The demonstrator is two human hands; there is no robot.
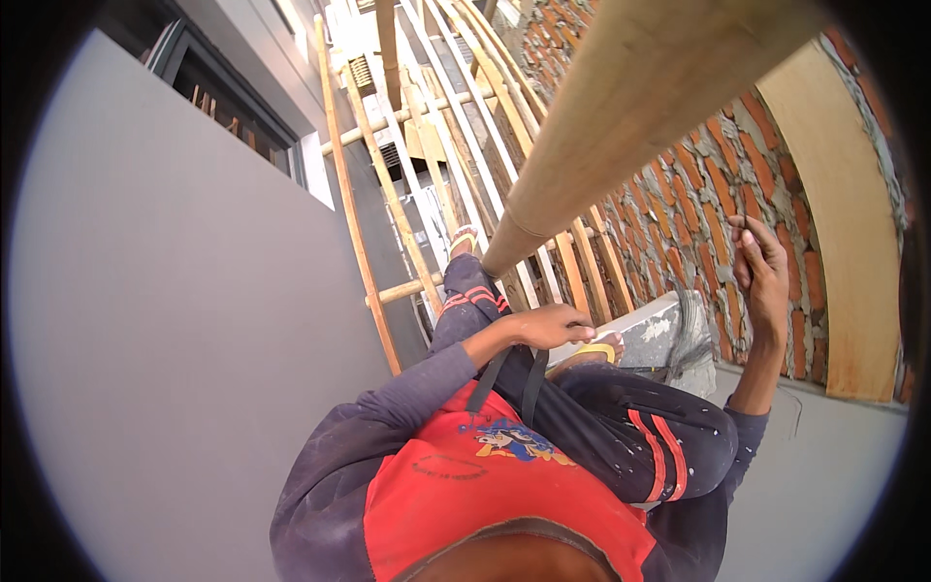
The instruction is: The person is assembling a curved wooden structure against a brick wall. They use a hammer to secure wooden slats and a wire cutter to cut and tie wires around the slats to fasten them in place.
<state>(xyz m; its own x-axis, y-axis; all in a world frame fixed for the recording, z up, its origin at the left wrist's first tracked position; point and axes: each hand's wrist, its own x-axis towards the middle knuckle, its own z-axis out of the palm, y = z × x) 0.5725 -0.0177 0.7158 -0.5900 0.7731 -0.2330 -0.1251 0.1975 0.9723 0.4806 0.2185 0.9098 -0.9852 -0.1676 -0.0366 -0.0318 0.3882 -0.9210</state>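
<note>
My left hand (555,327) is closed, with its fingers curled, over my lap beside the black drawstrings (532,386) of my trousers. Whatever those fingers may hold is hidden. Raised in front of the brick wall (693,209), my right hand (763,267) has its fingers bent in a pinch; anything between them is too small to make out. Below it, a loose bundle of thin dark wire (690,335) lies over a grey, paint-spattered ledge (652,328). My feet, in yellow-strapped sandals (590,351), rest on the ledge and on the scaffold poles.
A thick bamboo pole (621,126) rises close in front of me. Long thin poles (362,233) form a scaffold deck with open gaps and a drop beneath. A smooth grey wall (184,320) with a dark-framed window (228,97) stands left. A wooden board (844,213) edges the bricks at right.
</note>
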